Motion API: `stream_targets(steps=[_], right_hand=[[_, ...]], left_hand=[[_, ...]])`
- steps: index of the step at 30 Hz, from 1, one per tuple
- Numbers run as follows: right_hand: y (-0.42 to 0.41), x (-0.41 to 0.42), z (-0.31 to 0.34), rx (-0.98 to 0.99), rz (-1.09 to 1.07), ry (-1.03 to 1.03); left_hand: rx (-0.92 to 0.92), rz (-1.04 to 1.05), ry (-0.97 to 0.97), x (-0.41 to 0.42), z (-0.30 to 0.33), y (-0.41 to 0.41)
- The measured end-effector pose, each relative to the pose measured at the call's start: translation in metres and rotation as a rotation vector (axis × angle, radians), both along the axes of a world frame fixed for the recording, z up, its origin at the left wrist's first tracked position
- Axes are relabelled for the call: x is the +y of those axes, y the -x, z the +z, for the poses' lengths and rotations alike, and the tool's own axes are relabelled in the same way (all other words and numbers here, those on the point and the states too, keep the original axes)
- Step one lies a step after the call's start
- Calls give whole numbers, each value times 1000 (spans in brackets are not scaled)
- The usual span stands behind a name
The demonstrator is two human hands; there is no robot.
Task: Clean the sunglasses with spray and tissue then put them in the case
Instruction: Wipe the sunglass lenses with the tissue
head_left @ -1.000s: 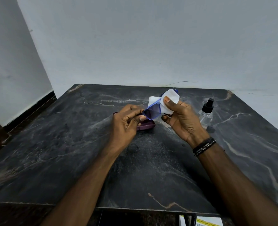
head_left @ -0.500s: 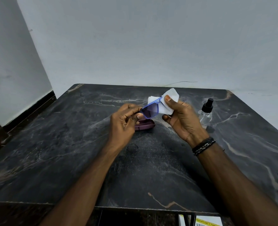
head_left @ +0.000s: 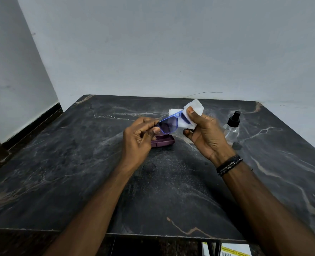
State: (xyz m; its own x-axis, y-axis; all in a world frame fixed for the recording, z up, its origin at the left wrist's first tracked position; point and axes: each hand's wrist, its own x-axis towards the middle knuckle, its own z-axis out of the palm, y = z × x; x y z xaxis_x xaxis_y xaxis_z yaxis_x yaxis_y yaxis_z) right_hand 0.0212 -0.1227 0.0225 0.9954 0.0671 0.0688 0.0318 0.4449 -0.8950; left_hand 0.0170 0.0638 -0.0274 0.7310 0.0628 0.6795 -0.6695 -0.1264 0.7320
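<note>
In the head view, both hands are raised over a dark stone table (head_left: pixel 82 163) whose polished top is veined with pale, wavy streaks. The left hand (head_left: pixel 137 140) is curled, its thumb and fingertips pinching the near end of the sunglasses (head_left: pixel 168 125), which have a translucent blue plastic frame and a squarish, purple-tinted lens. The right hand (head_left: pixel 205 134) holds the other end of the sunglasses through a white tissue (head_left: pixel 190 112); its thumb presses flat on the soft, crumpled sheet, which wraps the frame and sticks up above the thumb in a rounded flap, and its fingers curl behind. 1 blue temple arm shows against the tissue, just left of the thumb. Below the sunglasses and just right of the left hand, a plum-coloured case (head_left: pixel 164 142) with rounded corners and a matte shell lies on the table, partly hidden by the left fingers. Just beyond the right hand stands a small clear spray bottle (head_left: pixel 232 127) with a black pump cap. 2 dark beaded bracelets (head_left: pixel 228 165) circle the right wrist.
</note>
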Motion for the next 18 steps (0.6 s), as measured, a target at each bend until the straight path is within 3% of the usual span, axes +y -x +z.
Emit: stream_targets(steps=[7, 18], right_hand=[[-3, -4, -1, -26, 32, -88], [0, 0, -5, -14, 9, 28]], left_hand=[[-6, 8, 88, 0, 4, 2], [-21, 15, 25, 2, 1, 2]])
